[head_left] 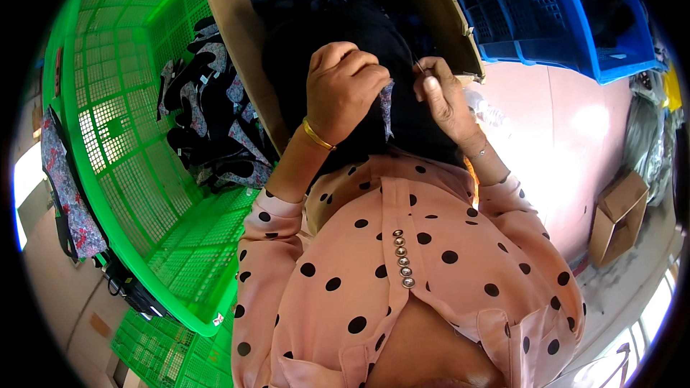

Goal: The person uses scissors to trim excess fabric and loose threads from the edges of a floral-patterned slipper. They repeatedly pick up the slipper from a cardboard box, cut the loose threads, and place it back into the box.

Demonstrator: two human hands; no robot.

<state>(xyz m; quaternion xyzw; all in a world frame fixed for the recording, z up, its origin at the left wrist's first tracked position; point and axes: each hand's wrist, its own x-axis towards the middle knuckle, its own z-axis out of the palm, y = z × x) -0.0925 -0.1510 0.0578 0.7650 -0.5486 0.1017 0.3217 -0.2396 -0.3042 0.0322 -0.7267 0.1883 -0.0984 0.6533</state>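
Over the open cardboard box, my left hand [346,88] is closed, with a narrow strip of grey floral cloth [387,111] hanging from its fingers. A short way to its right, my right hand [444,99] is closed in a pinch, thumb pressed to the fingers. A thin, needle-like thing [418,63] sticks out at its fingertips; its exact kind is too small to tell. Black cloth [359,47] lies beneath both hands. Whether the floral strip joins this cloth is hidden by my left hand.
Around the black cloth stands the cardboard box [237,36]. On the left, a large green plastic crate [122,165] holds several black and floral cloth pieces [215,115]; another floral piece [68,179] hangs over its outer side. A blue crate [532,14] stands far right, a small carton [618,219] below it.
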